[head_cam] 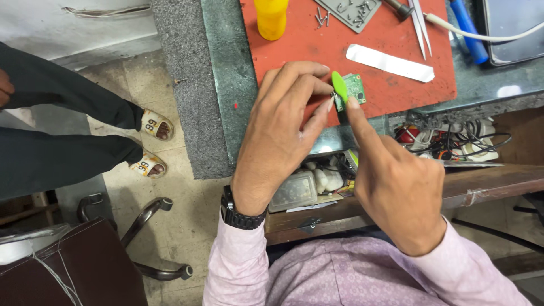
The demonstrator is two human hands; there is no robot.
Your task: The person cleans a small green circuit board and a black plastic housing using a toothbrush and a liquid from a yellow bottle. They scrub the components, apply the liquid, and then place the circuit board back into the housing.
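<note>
Just right of the frame's centre, a small green circuit board (356,88) sits over the lower edge of a red rubber work mat (300,45), with a bright green plastic pry pick (339,86) laid against its left side. The left hand (277,136) has its thumb and fingers pinched shut on the pick and the board's edge, a black wristwatch (241,215) on the wrist. The right hand (396,187) comes up from the lower right, its forefinger stretched out and pressing on the board's lower corner; it grips nothing, the other fingers curled loosely.

Further up the mat lie a white paper strip (391,62), a pair of steel tweezers (420,25), a grey plastic tray (354,12) and a yellow plastic bottle (271,18). A blue pen-like tool (470,28) rests at the upper right. Below the bench edge an open drawer (317,187) holds clutter, and tangled cables (453,141) sit to its right. At the left of the frame another person's legs (62,130) stand in patterned sandals
</note>
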